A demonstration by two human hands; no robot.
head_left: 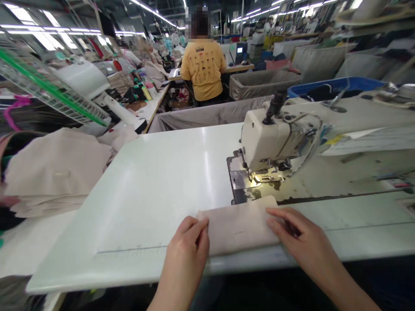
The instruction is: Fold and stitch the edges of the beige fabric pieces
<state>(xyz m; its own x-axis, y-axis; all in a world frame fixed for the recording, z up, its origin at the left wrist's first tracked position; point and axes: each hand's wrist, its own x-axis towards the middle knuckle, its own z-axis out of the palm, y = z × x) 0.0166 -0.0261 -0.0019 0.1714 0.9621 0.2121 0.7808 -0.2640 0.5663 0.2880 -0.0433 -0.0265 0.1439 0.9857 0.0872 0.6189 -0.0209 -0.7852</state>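
A folded piece of beige fabric (pixel 241 226) lies near the front edge of the sewing table, with a short slit or stitched line in its middle. My left hand (pixel 190 242) pinches its left end between thumb and fingers. At the opposite end, my right hand (pixel 293 231) grips the right edge in the same way. Just beyond the fabric stands an industrial sewing machine (pixel 269 138), its lamp lighting the needle plate (pixel 264 178). The fabric's far right corner reaches close to the machine bed.
On the left is a stack of beige fabric pieces (pixel 55 168). The white tabletop (pixel 162 181) carries a ruler line along its front. Behind it are a grey cloth-lined bin (pixel 207 114), a blue tub (pixel 340 84) and a person in a yellow shirt (pixel 203 69), back turned.
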